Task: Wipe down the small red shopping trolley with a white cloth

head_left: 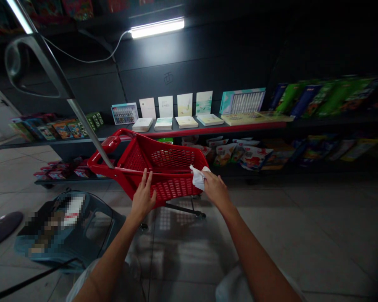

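The right grip (pixel 216 187) is pinching a white cloth (pixel 198 178) at the upper rim of a red cart (pixel 168 188); the left grip (pixel 143 199), fingers extended, is resting unclenched against its near side. How much rim is already covered, how much remaining, is not showing. The cart is standing on tiled floor (pixel 302 235) beside a shelf (pixel 236 129), a lamp (pixel 157 28) glowing above.

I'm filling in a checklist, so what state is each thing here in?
Light: lit
Cart: upright on its wheels
White cloth: crumpled
Right hand: closed on the cloth
Left hand: open, fingers at the cart's rim
Pale books: some standing, some lying flat
Stool: upright, top blurred
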`<state>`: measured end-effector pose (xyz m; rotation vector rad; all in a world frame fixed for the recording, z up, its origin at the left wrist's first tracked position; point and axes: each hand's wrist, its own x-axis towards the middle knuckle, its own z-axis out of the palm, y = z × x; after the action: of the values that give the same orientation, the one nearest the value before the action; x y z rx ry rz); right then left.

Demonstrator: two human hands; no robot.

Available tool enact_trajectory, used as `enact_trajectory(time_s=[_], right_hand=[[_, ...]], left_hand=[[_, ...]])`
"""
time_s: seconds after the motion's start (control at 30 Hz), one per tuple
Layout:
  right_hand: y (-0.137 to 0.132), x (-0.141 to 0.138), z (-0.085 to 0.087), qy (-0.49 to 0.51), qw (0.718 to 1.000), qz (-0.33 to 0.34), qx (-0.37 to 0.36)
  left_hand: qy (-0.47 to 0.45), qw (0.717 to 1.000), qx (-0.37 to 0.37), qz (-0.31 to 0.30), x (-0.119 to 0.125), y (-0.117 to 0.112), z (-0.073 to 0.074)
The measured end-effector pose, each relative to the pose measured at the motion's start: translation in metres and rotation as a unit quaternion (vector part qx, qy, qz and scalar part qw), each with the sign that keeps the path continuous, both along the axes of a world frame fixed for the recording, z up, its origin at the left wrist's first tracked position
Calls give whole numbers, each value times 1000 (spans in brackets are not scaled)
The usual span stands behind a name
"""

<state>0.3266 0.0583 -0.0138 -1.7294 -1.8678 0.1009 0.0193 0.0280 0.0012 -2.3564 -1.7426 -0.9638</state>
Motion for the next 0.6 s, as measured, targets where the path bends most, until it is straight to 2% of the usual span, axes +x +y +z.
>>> enact_trajectory(time_s=[0.2, 0.47, 0.6], right_hand=[[-4, 0, 0, -16, 1000, 6, 14], [-2, -2, 2, -26, 999, 3, 34], [-2, -1, 2, -25, 999, 0, 31]], left_hand=[[-23, 997, 42, -57, 2, -4, 1], [-43, 999, 21, 6, 5, -3, -1], [-72, 997, 31, 9, 6, -1, 1]])
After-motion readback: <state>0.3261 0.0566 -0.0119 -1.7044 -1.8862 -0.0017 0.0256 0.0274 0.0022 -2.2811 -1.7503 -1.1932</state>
